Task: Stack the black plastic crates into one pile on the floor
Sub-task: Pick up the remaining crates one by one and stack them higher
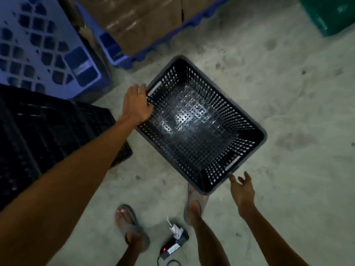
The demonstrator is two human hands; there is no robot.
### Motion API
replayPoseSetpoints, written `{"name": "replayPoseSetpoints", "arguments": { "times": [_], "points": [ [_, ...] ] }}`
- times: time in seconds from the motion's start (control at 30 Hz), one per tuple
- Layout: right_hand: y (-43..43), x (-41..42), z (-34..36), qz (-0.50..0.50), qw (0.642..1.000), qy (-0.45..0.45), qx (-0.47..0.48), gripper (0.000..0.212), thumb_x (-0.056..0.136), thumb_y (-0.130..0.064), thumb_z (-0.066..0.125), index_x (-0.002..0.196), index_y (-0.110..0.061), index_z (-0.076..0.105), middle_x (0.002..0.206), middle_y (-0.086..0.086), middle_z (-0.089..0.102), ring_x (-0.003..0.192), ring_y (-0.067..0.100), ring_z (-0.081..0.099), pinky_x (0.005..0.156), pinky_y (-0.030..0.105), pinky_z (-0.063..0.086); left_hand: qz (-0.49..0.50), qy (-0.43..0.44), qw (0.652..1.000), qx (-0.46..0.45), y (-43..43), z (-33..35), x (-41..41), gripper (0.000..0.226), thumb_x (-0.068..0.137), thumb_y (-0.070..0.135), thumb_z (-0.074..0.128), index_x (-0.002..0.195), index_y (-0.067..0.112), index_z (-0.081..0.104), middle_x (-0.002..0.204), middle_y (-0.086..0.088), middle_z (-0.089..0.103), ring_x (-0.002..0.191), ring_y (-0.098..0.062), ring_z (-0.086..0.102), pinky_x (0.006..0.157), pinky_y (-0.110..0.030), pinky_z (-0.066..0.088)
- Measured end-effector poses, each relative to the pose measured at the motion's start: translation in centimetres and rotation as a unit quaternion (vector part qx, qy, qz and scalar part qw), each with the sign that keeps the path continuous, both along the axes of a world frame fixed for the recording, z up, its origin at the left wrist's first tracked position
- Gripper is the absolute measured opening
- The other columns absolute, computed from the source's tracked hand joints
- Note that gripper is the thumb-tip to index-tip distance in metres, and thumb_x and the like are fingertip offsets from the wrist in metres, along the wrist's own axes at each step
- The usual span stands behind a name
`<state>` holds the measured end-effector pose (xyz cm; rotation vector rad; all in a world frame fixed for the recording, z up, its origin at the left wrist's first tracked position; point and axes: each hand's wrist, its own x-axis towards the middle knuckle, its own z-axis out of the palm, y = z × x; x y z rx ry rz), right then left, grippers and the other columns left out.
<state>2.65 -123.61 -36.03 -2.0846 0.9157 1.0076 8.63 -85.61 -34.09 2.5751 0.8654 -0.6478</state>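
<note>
While left grip holds rim, crate mouth-up, long axis diagonal

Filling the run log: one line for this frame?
left hand: grips black crate rim | right hand: open at near rim, contact unclear | other black crates: on floor, left

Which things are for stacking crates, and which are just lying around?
For the job: black crate, gripped by the left hand; right hand, open beside it; dark crate pile.
Lying about: blue pallet, cardboard boxes, green bin, small black device.
</note>
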Motion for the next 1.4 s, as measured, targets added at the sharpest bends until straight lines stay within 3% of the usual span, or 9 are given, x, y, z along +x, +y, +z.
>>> {"name": "replayPoseSetpoints", "arguments": {
  "times": [0.1,0.23,0.4,0.57,0.7,0.87,1.0,1.13,1.4],
  "points": [
    [1.0,0.0,-7.2,-0.04,0.998,-0.053,0.021,0.061,0.09,-0.04,0.064,0.141,-0.016,0.041,0.136,0.013,0.059,0.124,0.034,0.056,0.105,0.045,0.045,0.021,-0.032,0.999,0.018,2.2,-6.6,1.8,0.082,0.086,0.027,0.063,0.152,0.001,0.022,0.152,-0.026,0.034,0.14,-0.04,0.035,0.115,-0.046,0.03],
    [2.1,-0.9,-12.0,-0.087,0.985,-0.135,-0.055,0.037,0.095,-0.023,0.057,0.129,-0.012,0.048,0.126,0.015,0.064,0.115,0.037,0.061,0.098,0.046,0.048,0.015,-0.047,0.999,-0.005,4.7,-11.3,2.2,0.056,0.085,0.016,0.066,0.138,0.005,0.05,0.133,-0.024,0.059,0.123,-0.039,0.055,0.103,-0.043,0.044],
    [1.1,0.2,-11.3,-0.064,0.985,-0.158,-0.042,0.036,0.099,-0.023,0.05,0.135,-0.018,0.045,0.13,0.013,0.062,0.118,0.036,0.059,0.1,0.046,0.048,-0.006,-0.068,0.998,0.012,5.9,-10.7,1.7,0.031,0.083,0.003,0.06,0.113,-0.003,0.067,0.108,-0.028,0.069,0.105,-0.041,0.065,0.091,-0.044,0.049],
    [0.4,7.0,-5.6,0.017,0.982,-0.184,-0.031,0.034,0.099,-0.021,0.048,0.132,-0.017,0.046,0.125,0.015,0.064,0.112,0.036,0.061,0.094,0.039,0.048,0.038,-0.061,0.997,0.01,6.6,-5.9,0.9,0.034,0.086,0.005,0.061,0.118,-0.006,0.064,0.118,-0.028,0.066,0.112,-0.042,0.062,0.098,-0.045,0.047],
    [0.6,11.8,3.3,0.141,0.962,-0.229,-0.04,0.053,0.1,-0.021,0.044,0.15,-0.016,0.026,0.12,0.023,0.064,0.106,0.044,0.062,0.092,0.048,0.049,0.058,-0.041,0.997,0.014,6.9,1.6,0.1,0.033,0.088,0.002,0.053,0.119,-0.009,0.059,0.116,-0.031,0.064,0.109,-0.045,0.06,0.096,-0.048,0.049],
    [1.6,18.0,18.2,0.279,0.913,-0.292,-0.055,0.073,0.102,-0.025,0.039,0.157,-0.027,-0.01,0.065,0.003,0.053,0.055,0.022,0.047,0.066,0.036,0.039,0.069,-0.012,0.998,-0.001,7.6,15.7,1.8,0.03,0.091,0.001,0.049,0.117,-0.011,0.059,0.108,-0.031,0.063,0.103,-0.046,0.061,0.084,-0.046,0.049],
    [2.3,22.4,31.4,0.352,0.877,-0.315,-0.087,0.067,0.101,-0.018,0.038,0.158,-0.018,0.001,0.108,0.031,0.066,0.093,0.049,0.062,0.082,0.046,0.048,0.079,-0.042,0.996,-0.022,7.8,28.8,3.0,0.037,0.095,0.0,0.044,0.131,-0.005,0.052,0.104,-0.031,0.063,0.092,-0.045,0.059,0.077,-0.052,0.047],
    [2.8,24.6,45.0,0.399,0.85,-0.317,-0.133,0.07,0.101,-0.021,0.039,0.158,-0.013,0.0,0.119,0.034,0.062,0.106,0.047,0.06,0.087,0.045,0.047,0.041,-0.097,0.994,-0.03,7.8,42.2,3.0,0.071,0.099,-0.001,0.041,0.157,0.012,0.001,0.064,-0.011,0.045,0.052,-0.023,0.036,0.047,-0.032,0.026],
    [3.8,23.0,71.6,0.386,0.813,-0.405,-0.162,0.064,0.095,-0.015,0.049,0.154,-0.011,0.026,0.138,0.027,0.054,0.126,0.042,0.052,0.104,0.041,0.043,-0.082,-0.229,0.964,0.105,10.1,66.7,1.3,0.06,0.097,0.01,0.042,0.153,0.002,0.022,0.13,-0.034,0.055,0.117,-0.047,0.054,0.092,-0.045,0.045]
  ]
}}
